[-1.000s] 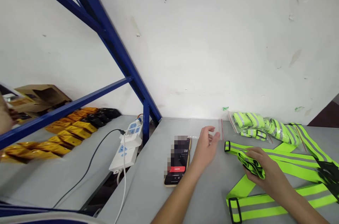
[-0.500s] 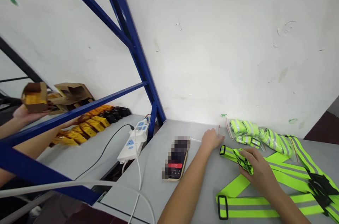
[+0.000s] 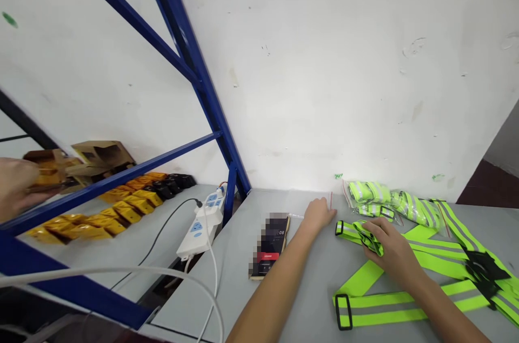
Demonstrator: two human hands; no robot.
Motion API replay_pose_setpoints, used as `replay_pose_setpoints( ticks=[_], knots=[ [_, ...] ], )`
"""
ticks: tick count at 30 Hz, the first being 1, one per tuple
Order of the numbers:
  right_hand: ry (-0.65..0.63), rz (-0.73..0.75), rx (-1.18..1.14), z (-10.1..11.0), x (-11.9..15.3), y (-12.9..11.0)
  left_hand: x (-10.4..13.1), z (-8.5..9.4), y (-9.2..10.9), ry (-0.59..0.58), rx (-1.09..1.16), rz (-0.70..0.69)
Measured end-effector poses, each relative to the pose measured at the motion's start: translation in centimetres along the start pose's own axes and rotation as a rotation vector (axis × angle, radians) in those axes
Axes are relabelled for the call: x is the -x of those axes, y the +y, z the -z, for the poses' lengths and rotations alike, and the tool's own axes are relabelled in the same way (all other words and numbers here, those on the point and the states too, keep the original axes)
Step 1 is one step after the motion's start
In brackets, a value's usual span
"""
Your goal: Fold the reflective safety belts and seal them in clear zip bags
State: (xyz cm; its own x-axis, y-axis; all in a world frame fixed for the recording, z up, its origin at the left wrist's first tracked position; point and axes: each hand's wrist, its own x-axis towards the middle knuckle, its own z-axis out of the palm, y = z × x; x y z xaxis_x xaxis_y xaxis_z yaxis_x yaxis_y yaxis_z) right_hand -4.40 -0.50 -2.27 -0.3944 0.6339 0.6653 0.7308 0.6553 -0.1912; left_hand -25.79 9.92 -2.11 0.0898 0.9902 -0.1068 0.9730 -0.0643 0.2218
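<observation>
Bundle (image 3: 364,231), lower right of frame: pinched by right hand (image 3: 390,250); folds best kept tight. Bag (image 3: 299,200), lower centre: left hand (image 3: 318,215) over it, fingers hidden, grip untellable; best handled by one edge.

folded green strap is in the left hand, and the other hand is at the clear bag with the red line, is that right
Not quite: the folded green strap is in the right hand, not the left, as the head view shows. The other hand, the left hand, is indeed at the clear bag with the red line.
</observation>
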Motion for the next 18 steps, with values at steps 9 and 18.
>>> replay_pose_setpoints(
  ticks=[9,18],
  knots=[
    [-0.010,0.015,0.021,-0.2,0.2,0.2,0.4,1.2,-0.4,0.057,0.065,0.014],
    [0.273,0.170,-0.102,0.0,0.4,-1.0,8.7,2.3,0.1,0.191,0.199,-0.227]
  ],
)
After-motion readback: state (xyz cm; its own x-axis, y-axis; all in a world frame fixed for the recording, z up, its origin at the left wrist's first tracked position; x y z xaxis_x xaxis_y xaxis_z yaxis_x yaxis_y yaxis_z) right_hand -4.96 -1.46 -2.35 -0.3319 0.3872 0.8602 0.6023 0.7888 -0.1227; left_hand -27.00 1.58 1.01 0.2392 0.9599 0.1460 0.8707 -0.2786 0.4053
